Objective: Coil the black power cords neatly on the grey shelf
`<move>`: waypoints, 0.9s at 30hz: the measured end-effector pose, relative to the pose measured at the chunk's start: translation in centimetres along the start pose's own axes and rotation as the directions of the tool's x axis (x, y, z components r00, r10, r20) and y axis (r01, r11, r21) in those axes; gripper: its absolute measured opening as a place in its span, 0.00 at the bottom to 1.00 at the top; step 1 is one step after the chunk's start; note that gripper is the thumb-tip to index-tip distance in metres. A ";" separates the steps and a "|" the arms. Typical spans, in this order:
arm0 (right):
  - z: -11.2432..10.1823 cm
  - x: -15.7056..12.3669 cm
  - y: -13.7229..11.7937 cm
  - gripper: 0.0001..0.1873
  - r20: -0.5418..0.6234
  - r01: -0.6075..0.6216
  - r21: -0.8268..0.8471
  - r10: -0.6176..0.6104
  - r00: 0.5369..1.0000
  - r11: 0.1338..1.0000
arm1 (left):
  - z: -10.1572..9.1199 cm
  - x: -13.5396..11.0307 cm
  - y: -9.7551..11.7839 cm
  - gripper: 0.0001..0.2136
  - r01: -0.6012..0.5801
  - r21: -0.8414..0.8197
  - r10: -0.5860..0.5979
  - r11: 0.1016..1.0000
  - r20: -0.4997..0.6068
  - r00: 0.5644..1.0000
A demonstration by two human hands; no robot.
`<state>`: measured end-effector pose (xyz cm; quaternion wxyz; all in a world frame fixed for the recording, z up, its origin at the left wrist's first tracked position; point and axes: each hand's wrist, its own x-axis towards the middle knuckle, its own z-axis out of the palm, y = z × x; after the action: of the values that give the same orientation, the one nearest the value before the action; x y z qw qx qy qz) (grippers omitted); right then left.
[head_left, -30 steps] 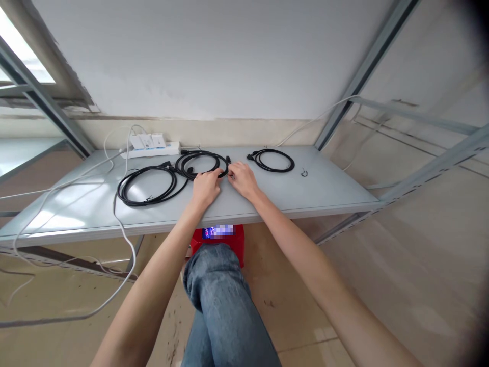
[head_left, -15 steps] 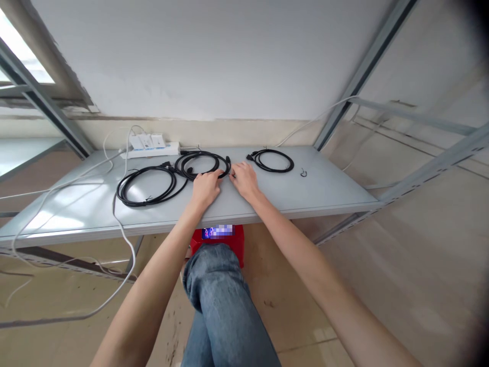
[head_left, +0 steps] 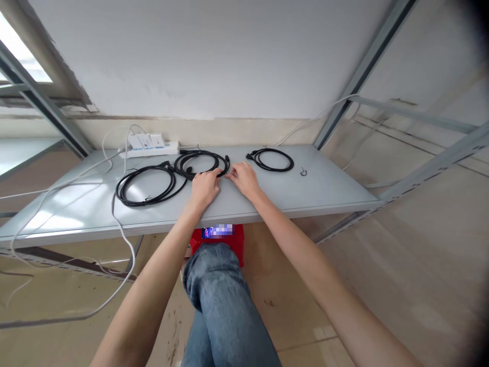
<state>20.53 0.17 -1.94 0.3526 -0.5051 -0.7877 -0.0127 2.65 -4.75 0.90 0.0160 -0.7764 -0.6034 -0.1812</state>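
Observation:
A coiled black cable [head_left: 206, 152] with plug ends lies flat on the grey shelf [head_left: 244, 206], in front of both hands. My left hand [head_left: 205, 188] is closed on its near side, with the thumb and fingers at the cable's edge. At the coil's near right side, my right hand [head_left: 243, 179] pinches its fingertips together. Whatever is between those fingertips is too small to make out. To the left rests another black cable coil [head_left: 137, 204], touching or close to the middle one. A third black coil [head_left: 275, 169] lies apart on the right.
A white power strip [head_left: 151, 150] with white plugs stands at the back left against the wall. A white cord [head_left: 124, 232] hangs over the shelf's front edge. One small black tie [head_left: 303, 172] lies at right. Below the shelf is a red stool [head_left: 239, 244] by my knees.
My right hand's fingertips have shifted slightly left, nearer the middle coil and my left hand. My left hand stays at the coil almost unmoved.

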 end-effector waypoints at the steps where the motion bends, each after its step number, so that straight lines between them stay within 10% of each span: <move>1: -0.1 0.0 0.0 0.16 -0.002 0.000 0.016 0.000 1.000 1.000 | 0.0 0.0 0.0 0.21 0.002 0.001 -0.002 1.000 -0.001 1.000; 13: -0.1 0.4 0.4 0.29 0.085 -0.008 0.015 0.006 0.996 1.000 | -0.2 -0.2 0.1 0.21 0.005 -0.005 -0.005 1.000 -0.012 1.000; 27: 0.4 0.7 1.0 0.13 0.131 -0.015 0.174 -0.008 0.991 0.985 | -0.2 -0.1 0.1 0.21 -0.002 0.006 0.002 1.000 -0.009 1.000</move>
<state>20.92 1.37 -2.16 0.3430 -0.4736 -0.8062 0.0901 2.65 -4.97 1.09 0.0214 -0.7763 -0.6030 -0.1826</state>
